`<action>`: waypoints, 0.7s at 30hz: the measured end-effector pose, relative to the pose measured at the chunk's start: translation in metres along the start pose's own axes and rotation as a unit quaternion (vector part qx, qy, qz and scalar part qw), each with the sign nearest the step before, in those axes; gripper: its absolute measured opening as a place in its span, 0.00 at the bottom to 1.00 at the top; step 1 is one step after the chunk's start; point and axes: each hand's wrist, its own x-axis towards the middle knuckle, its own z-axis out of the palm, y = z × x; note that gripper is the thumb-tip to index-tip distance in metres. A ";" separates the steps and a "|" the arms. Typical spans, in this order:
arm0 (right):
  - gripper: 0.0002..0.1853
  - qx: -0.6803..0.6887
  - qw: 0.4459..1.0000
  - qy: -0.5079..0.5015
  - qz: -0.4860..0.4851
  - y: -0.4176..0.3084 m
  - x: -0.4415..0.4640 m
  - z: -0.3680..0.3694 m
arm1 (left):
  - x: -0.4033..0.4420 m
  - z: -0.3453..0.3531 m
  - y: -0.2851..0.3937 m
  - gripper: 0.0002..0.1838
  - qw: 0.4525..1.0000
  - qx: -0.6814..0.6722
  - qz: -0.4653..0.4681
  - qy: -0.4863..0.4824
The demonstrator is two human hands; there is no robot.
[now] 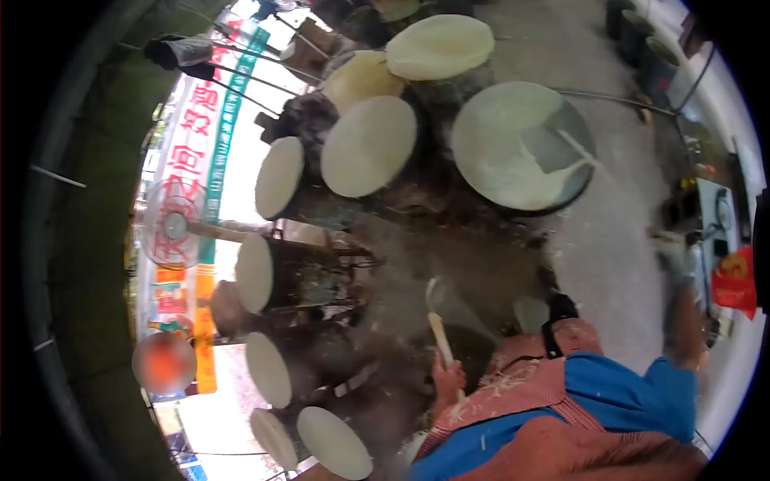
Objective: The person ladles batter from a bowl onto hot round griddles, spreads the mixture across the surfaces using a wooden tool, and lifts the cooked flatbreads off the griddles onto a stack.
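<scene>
The left grip (449, 378) is closed around the pale handle of a long tool (439, 337), held low in front of the body, with a thin loop-like end pointed away over the dark ground. The exact form of that end is blurred. The right arm (686, 325) is stretched out to the side; its right grip (675, 255) is smeared by blur near a cluttered table (709, 196), and whether anything is held cannot be told.

A pink checked apron (513, 393) is worn over a blue top (626, 393); pale shreds (513, 380) are scattered over the apron. Beyond the feet, a large round pan (489, 160) is set, with a grey flat piece (545, 151) and a pale stick (576, 146) lying across its right part.

Round-topped vessels are ranged in an arc to the left, among them a broad one (369, 147) and a smaller one (255, 272); whether the pale tops are lids or contents cannot be made out. Farther left, a banner (192, 140) with red characters is hung. A red bag (735, 280) is seen beside the table, and dark buckets (659, 64) are stood at upper right.
</scene>
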 end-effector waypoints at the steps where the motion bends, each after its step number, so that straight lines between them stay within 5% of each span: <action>1: 0.15 0.003 0.997 0.060 -0.047 0.015 -0.004 0.044 | 0.004 -0.008 -0.008 0.37 0.998 -0.063 0.006 -0.011; 5: 0.16 -0.032 0.945 0.221 -0.238 0.013 0.025 0.237 | -0.009 -0.042 -0.012 0.35 0.979 -0.179 -0.010 -0.098; 6: 0.14 -0.121 0.935 0.235 -0.238 -0.039 0.003 0.249 | -0.013 -0.051 -0.017 0.35 0.969 -0.214 -0.015 -0.119; 9: 0.13 -0.194 0.934 0.246 -0.171 -0.039 -0.028 0.216 | -0.047 -0.061 -0.006 0.34 0.969 -0.202 0.054 -0.128; 12: 0.14 -0.187 0.955 0.225 -0.044 -0.036 -0.058 0.162 | -0.041 -0.099 -0.037 0.34 0.879 -0.371 -0.024 -0.300; 15: 0.15 -0.019 0.907 0.384 -0.173 -0.025 -0.005 0.213 | -0.015 -0.111 -0.081 0.18 0.763 -0.484 -0.071 -0.423; 17: 0.17 -0.118 0.942 0.300 -0.092 -0.090 -0.011 0.241 | 0.000 -0.111 -0.090 0.06 0.712 -0.509 -0.060 -0.479; 18: 0.17 -0.140 0.946 0.271 -0.109 -0.086 -0.009 0.238 | -0.022 -0.100 -0.061 0.09 0.703 -0.492 -0.063 -0.510; 20: 0.18 -0.174 0.951 0.217 -0.139 -0.065 -0.006 0.223 | 0.003 -0.123 -0.076 0.11 0.841 -0.210 0.058 -0.496; 21: 0.19 -0.194 0.948 0.233 -0.101 -0.054 -0.007 0.202 | 0.008 -0.129 -0.084 0.06 0.833 -0.249 0.053 -0.491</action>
